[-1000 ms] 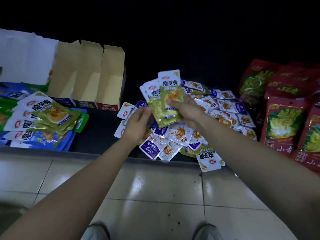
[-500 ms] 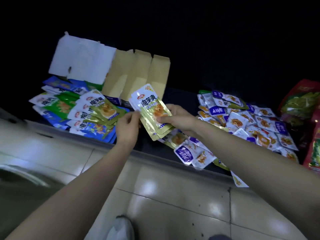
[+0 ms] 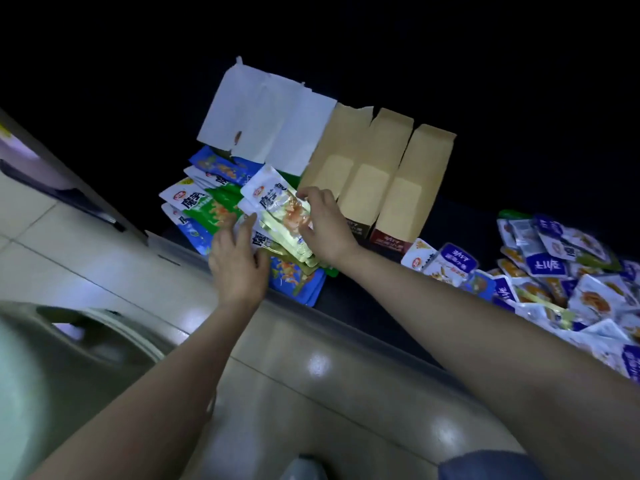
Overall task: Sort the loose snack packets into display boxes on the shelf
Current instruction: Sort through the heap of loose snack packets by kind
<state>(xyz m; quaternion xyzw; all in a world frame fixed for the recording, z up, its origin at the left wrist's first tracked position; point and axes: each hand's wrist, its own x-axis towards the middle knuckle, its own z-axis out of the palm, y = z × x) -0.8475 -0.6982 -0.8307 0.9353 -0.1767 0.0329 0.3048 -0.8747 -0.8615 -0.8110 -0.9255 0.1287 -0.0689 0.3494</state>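
**Gold packets held over the left pile**

The right hand (image 3: 325, 226) grips a stack of white-and-gold foil snack packets (image 3: 277, 213) over the green and blue packet pile (image 3: 207, 216) on the dark shelf (image 3: 464, 220), just beside the brown cardboard display boxes (image 3: 381, 181). The left hand (image 3: 239, 265), fingers straight, touches the stack's edge.

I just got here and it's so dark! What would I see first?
First, the two hands in the middle: the right hand holds a stack of gold packets over the colourful pile on the left, and the left hand touches it with flat fingers. Behind them stand three open brown boxes, and a big heap of purple-and-white packets sprawls on the right.
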